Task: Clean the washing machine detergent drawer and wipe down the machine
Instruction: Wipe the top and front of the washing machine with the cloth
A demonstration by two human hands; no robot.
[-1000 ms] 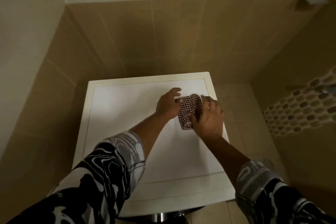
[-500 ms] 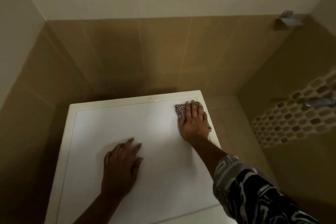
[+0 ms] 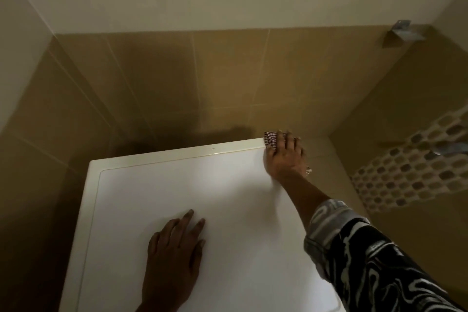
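Right grip (image 3: 285, 157) lies palm down with the fingers straight and slightly spread. It holds nothing closed and presses a red-and-white checked cloth (image 3: 270, 139) flat against the far right corner of the washing machine (image 3: 177, 185). The cloth sits under this grip. One edge shows just past the fingertips at the machine's rear rim, and a small scrap pokes out beside the heel of the palm.

Left grip (image 3: 172, 253) rests well apart from the right one, nearer the person and to its left. It lies flat on the bare white top with the fingers straight and a little apart, with nothing in it.

A black-and-white swirled sleeve (image 3: 367, 261) covers the right forearm back from the wrist. Beyond the right grip a tan tiled wall (image 3: 177, 83) rises behind the machine. To the grip's right a band of mosaic tiles (image 3: 410, 172) runs along the side wall. High above it, near the corner, is a small metal fitting (image 3: 402, 31), too blurred to make out.
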